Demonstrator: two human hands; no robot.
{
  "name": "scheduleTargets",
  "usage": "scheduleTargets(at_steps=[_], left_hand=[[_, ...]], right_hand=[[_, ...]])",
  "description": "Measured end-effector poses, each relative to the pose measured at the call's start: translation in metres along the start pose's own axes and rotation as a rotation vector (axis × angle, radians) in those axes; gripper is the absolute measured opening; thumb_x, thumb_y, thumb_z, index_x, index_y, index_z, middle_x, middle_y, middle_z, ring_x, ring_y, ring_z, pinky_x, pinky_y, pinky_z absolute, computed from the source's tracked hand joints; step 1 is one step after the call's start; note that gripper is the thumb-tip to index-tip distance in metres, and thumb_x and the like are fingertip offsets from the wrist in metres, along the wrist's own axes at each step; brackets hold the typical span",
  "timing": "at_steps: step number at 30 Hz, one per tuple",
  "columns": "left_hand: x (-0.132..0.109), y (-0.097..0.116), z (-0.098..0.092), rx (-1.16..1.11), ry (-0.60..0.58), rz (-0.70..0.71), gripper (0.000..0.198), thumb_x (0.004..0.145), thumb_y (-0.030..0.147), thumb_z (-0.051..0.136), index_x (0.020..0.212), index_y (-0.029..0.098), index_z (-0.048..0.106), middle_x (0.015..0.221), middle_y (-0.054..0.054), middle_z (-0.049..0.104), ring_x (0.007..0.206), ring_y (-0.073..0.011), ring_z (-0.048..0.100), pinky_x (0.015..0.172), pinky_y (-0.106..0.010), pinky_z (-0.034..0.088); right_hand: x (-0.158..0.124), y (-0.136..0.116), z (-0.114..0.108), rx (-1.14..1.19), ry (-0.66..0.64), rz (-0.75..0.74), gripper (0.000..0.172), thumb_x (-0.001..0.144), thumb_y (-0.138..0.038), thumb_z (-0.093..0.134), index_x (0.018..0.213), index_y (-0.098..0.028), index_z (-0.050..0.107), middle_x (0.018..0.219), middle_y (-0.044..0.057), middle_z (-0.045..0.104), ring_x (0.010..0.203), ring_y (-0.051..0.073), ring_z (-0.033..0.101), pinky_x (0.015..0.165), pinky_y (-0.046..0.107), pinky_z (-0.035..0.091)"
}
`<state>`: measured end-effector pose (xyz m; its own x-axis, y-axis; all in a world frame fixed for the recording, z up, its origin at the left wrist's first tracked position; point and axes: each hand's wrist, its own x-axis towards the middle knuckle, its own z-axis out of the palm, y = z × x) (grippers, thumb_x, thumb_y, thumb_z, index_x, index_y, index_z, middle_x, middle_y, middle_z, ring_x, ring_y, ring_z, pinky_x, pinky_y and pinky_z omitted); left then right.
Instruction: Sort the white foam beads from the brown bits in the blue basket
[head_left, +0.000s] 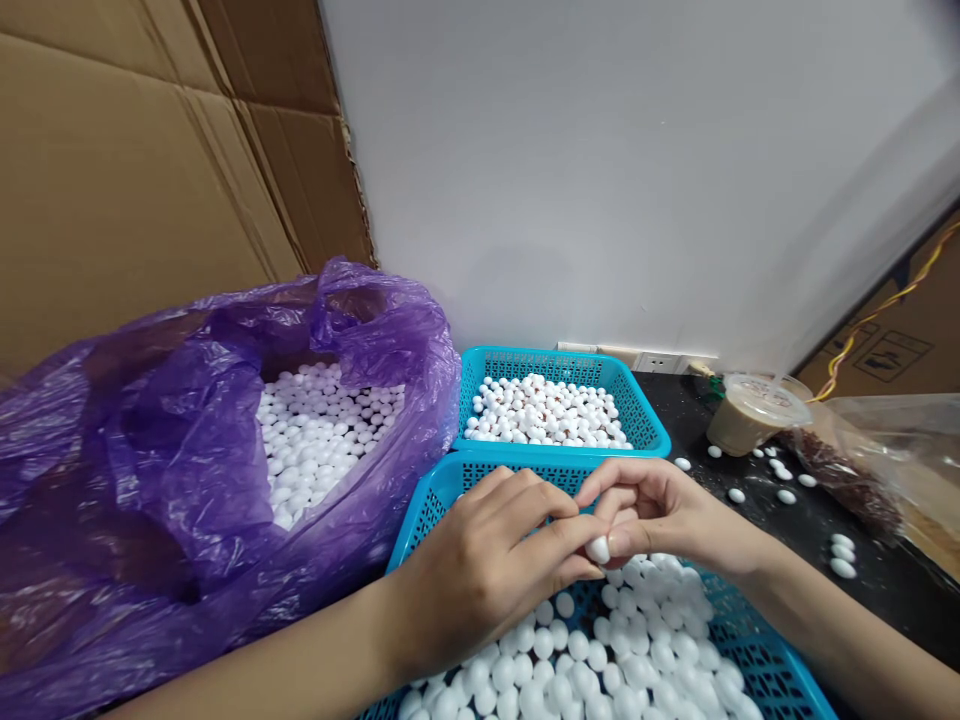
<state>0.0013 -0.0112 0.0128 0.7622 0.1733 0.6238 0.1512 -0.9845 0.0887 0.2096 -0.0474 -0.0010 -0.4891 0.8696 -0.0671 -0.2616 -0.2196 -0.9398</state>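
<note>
My left hand [480, 570] and my right hand [649, 510] meet above a blue plastic mesh basket [480, 472] heaped with white foam balls [637, 650]. Between their fingertips they pinch one small white foam ball [598, 549]. Behind this basket stands a second blue basket [555, 365] holding white balls [547, 412] flecked with brown. To the left, a purple plastic bag [187, 440] lies open around a mass of white balls [315, 440].
Loose white balls [784, 496] lie on a black tabletop [862, 540] at the right, near a lidded plastic cup of milky drink [750, 412] and a clear bag with brown contents [847, 460]. A cardboard sheet [150, 170] and white wall [600, 180] rise behind.
</note>
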Motion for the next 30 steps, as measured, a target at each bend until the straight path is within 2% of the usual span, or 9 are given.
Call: scheduleTargets(at_steps=[13, 22, 30], left_hand=[[-0.0001, 0.0027, -0.0025, -0.013, 0.004, -0.001, 0.014, 0.086, 0.02, 0.052, 0.098, 0.016, 0.057, 0.081, -0.002, 0.06, 0.072, -0.0144, 0.05, 0.061, -0.029, 0.036], [-0.0004, 0.0022, -0.0014, 0.007, -0.039, 0.007, 0.012, 0.086, 0.016, 0.05, 0.096, 0.013, 0.056, 0.08, -0.004, 0.056, 0.071, -0.0148, 0.047, 0.061, -0.029, 0.036], [0.0019, 0.0026, -0.0052, -0.1, -0.053, -0.1, 0.018, 0.085, 0.023, 0.055, 0.101, 0.017, 0.056, 0.083, -0.002, 0.057, 0.074, -0.0142, 0.049, 0.065, -0.028, 0.038]], right_hand=[[-0.0003, 0.0014, 0.0036, 0.004, -0.012, -0.007, 0.019, 0.07, -0.01, 0.071, 0.087, -0.014, 0.064, 0.072, 0.001, 0.07, 0.067, 0.008, 0.066, 0.063, 0.017, 0.053], [0.0, 0.0007, 0.0074, -0.003, 0.028, -0.038, 0.018, 0.07, -0.009, 0.072, 0.082, -0.015, 0.06, 0.071, -0.001, 0.067, 0.065, 0.007, 0.063, 0.062, 0.016, 0.052], [0.0009, 0.0028, 0.0032, -0.009, 0.01, -0.053, 0.018, 0.074, -0.011, 0.069, 0.087, -0.016, 0.058, 0.075, 0.0, 0.069, 0.07, 0.009, 0.065, 0.063, 0.018, 0.052]])
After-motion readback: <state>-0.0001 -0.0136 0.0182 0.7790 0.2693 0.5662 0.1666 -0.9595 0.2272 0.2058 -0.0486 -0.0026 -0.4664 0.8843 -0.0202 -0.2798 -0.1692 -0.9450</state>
